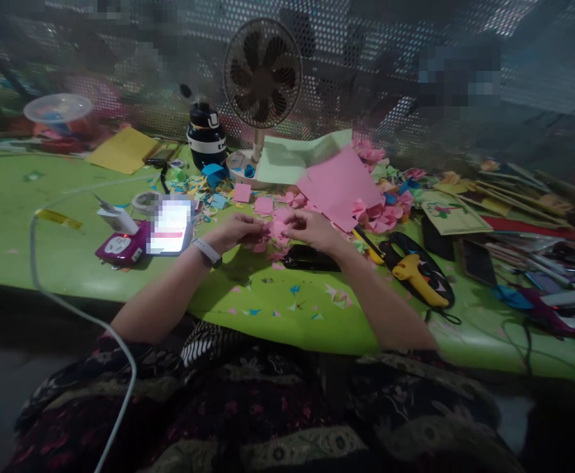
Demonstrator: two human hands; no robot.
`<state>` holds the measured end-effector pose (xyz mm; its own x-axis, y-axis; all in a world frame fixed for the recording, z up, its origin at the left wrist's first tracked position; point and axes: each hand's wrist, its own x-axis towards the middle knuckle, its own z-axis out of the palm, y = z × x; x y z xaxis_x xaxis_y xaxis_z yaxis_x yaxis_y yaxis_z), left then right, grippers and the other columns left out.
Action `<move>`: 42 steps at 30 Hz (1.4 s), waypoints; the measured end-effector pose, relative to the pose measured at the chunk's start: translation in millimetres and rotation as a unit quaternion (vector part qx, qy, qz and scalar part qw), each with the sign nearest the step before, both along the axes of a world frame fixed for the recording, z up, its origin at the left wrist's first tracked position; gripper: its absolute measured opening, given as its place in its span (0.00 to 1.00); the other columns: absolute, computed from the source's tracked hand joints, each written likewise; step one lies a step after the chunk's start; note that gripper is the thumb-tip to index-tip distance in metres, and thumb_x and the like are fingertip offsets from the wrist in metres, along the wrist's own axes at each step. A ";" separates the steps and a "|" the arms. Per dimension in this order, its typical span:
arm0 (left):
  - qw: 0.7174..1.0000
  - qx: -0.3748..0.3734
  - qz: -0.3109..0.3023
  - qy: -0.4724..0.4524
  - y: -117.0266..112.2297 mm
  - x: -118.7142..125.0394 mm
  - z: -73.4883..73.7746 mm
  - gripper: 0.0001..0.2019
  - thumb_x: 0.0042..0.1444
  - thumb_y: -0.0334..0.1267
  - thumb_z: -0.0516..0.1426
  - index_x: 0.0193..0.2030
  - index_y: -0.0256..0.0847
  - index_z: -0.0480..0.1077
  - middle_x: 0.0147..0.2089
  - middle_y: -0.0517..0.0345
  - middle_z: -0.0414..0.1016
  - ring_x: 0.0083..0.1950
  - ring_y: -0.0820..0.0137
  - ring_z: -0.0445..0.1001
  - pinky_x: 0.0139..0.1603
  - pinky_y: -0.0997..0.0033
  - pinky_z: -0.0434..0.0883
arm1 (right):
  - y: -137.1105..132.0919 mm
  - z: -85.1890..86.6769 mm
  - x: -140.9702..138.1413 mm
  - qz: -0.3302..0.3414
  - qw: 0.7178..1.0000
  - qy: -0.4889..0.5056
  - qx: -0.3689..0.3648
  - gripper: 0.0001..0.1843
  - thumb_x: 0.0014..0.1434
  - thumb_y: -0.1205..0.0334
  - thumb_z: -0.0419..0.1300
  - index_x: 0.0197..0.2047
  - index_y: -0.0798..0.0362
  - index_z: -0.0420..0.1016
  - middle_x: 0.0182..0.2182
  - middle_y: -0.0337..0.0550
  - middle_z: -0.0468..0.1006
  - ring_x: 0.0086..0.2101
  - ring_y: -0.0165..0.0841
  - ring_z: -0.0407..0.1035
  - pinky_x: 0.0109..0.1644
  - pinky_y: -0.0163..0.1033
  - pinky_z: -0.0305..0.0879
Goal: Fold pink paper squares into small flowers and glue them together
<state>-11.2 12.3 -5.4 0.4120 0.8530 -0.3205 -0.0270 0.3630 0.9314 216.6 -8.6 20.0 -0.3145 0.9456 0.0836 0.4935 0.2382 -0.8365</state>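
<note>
Between my two hands is a small pink paper piece, pinched from both sides above the green table. My left hand, with a watch on its wrist, closes its fingertips on the left edge. From the other side my right hand grips it between thumb and fingers. Small pink paper squares lie just beyond, and pink scraps are under the hands. A black stapler-like object rests below my right hand. Larger pink sheets and folded pink paper flowers are heaped at the right.
A fan and a dark bottle stand behind. At left are a lit phone, a purple power strip and a white cable. A yellow glue gun lies right, near dark phones and pens. Paper bits litter the green table.
</note>
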 end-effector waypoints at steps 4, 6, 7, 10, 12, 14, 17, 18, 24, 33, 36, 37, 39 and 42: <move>1.000 -0.016 -0.004 0.016 2.3 2.3 -6.2 0.05 0.50 0.31 0.69 0.28 0.35 0.79 0.29 0.55 0.81 0.29 0.75 0.78 0.36 0.74 0.77 | 1.9 1.0 2.9 0.021 0.997 -0.070 0.021 0.11 0.51 0.61 0.68 0.37 0.55 0.77 0.32 0.42 0.78 0.34 0.33 0.72 0.41 0.39 0.67; 1.000 -0.012 -0.006 0.018 0.8 7.0 -10.1 0.06 0.48 0.31 0.70 0.27 0.35 0.78 0.28 0.55 0.81 0.28 0.74 0.78 0.35 0.75 0.77 | 3.8 2.0 4.8 0.028 0.995 -0.093 0.034 0.10 0.52 0.59 0.67 0.37 0.55 0.77 0.32 0.43 0.79 0.34 0.34 0.71 0.41 0.40 0.66; 1.000 -0.009 -0.004 0.017 -1.0 10.4 -11.9 0.07 0.47 0.32 0.71 0.27 0.35 0.78 0.28 0.56 0.81 0.27 0.74 0.77 0.35 0.74 0.77 | 4.6 2.5 5.6 0.028 0.994 -0.094 0.041 0.09 0.53 0.59 0.66 0.36 0.55 0.78 0.32 0.43 0.79 0.34 0.34 0.71 0.41 0.40 0.66; 1.000 -0.002 -0.003 0.021 -10.6 23.0 -15.2 0.10 0.43 0.33 0.73 0.25 0.36 0.76 0.26 0.56 0.80 0.27 0.72 0.78 0.37 0.72 0.78 | 5.7 4.4 6.5 0.017 0.995 -0.075 0.057 0.08 0.54 0.61 0.64 0.37 0.55 0.78 0.35 0.45 0.81 0.36 0.35 0.72 0.43 0.40 0.66; 1.000 -0.007 -0.022 0.015 -18.3 30.4 -15.9 0.11 0.42 0.34 0.74 0.24 0.36 0.75 0.27 0.55 0.81 0.28 0.71 0.79 0.39 0.69 0.78 | 4.8 5.6 6.1 0.015 0.996 -0.065 0.063 0.07 0.55 0.61 0.64 0.36 0.54 0.78 0.35 0.45 0.81 0.36 0.35 0.73 0.44 0.41 0.66; 0.998 -0.022 -0.048 0.018 -24.7 35.0 -16.3 0.11 0.41 0.33 0.74 0.23 0.36 0.76 0.28 0.54 0.82 0.28 0.70 0.79 0.39 0.69 0.79 | 2.8 6.3 4.9 0.021 0.996 -0.068 0.061 0.06 0.55 0.61 0.64 0.36 0.54 0.78 0.35 0.44 0.81 0.36 0.35 0.73 0.44 0.41 0.67; 0.996 -0.038 -0.072 0.022 -29.7 36.6 -17.6 0.11 0.39 0.33 0.74 0.25 0.36 0.78 0.29 0.53 0.82 0.29 0.71 0.80 0.38 0.70 0.78 | -0.3 4.5 0.8 0.028 0.994 -0.084 0.061 0.07 0.56 0.60 0.63 0.37 0.54 0.77 0.37 0.45 0.81 0.38 0.36 0.73 0.45 0.41 0.67; 0.996 -0.040 -0.071 0.023 -30.1 36.5 -18.3 0.11 0.39 0.34 0.75 0.25 0.36 0.78 0.28 0.53 0.82 0.29 0.71 0.79 0.38 0.71 0.78 | -0.7 2.8 -1.4 0.026 0.993 -0.090 0.068 0.08 0.58 0.59 0.63 0.38 0.54 0.77 0.39 0.46 0.81 0.39 0.36 0.73 0.46 0.41 0.67; 0.996 -0.049 -0.065 0.027 -28.0 37.9 -23.9 0.10 0.40 0.34 0.74 0.25 0.37 0.79 0.29 0.51 0.83 0.30 0.70 0.79 0.38 0.70 0.79 | 5.3 -11.9 -20.4 -0.027 0.979 -0.164 0.117 0.12 0.63 0.56 0.60 0.46 0.55 0.75 0.46 0.51 0.80 0.45 0.40 0.73 0.50 0.43 0.66; 0.994 -0.070 -0.061 0.065 -32.6 43.2 -16.6 0.08 0.45 0.30 0.71 0.22 0.39 0.77 0.26 0.55 0.81 0.30 0.70 0.80 0.40 0.68 0.79 | -5.9 -9.0 -35.6 -0.073 0.941 -0.308 0.119 0.14 0.68 0.63 0.51 0.47 0.58 0.76 0.48 0.57 0.79 0.48 0.45 0.70 0.50 0.46 0.62; 0.994 -0.068 -0.042 0.072 -36.0 44.8 -11.8 0.09 0.44 0.29 0.71 0.21 0.38 0.75 0.25 0.57 0.80 0.28 0.71 0.79 0.36 0.72 0.78 | -9.0 -5.9 -37.1 -0.068 0.936 -0.328 0.110 0.15 0.68 0.65 0.49 0.48 0.58 0.76 0.48 0.56 0.79 0.48 0.45 0.70 0.48 0.45 0.61; 0.994 -0.068 -0.040 0.074 -36.9 45.1 -10.7 0.09 0.43 0.29 0.71 0.22 0.37 0.75 0.25 0.57 0.80 0.28 0.71 0.79 0.35 0.73 0.78 | -9.2 -5.0 -37.2 -0.067 0.935 -0.331 0.106 0.15 0.68 0.65 0.49 0.48 0.58 0.76 0.48 0.55 0.79 0.48 0.44 0.70 0.48 0.44 0.61; 0.994 -0.069 -0.039 0.077 -37.9 45.3 -9.8 0.09 0.44 0.29 0.71 0.22 0.37 0.75 0.25 0.57 0.80 0.29 0.71 0.80 0.36 0.73 0.78 | -9.0 -3.5 -36.7 -0.064 0.936 -0.333 0.092 0.16 0.68 0.65 0.49 0.47 0.57 0.77 0.47 0.54 0.80 0.47 0.43 0.70 0.47 0.43 0.61; 0.994 -0.068 -0.039 0.077 -38.2 45.0 -10.4 0.09 0.46 0.27 0.69 0.22 0.38 0.75 0.26 0.57 0.80 0.31 0.70 0.81 0.39 0.71 0.78 | -8.1 -2.6 -35.7 -0.057 0.939 -0.331 0.078 0.16 0.68 0.65 0.49 0.46 0.56 0.78 0.46 0.52 0.80 0.45 0.41 0.71 0.45 0.42 0.61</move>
<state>33.8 -25.9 -15.8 0.4130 0.7643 -0.4953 0.1455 0.4815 0.8643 180.9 -16.6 17.4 -0.2436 0.9688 0.0451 0.9228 0.2459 -0.2967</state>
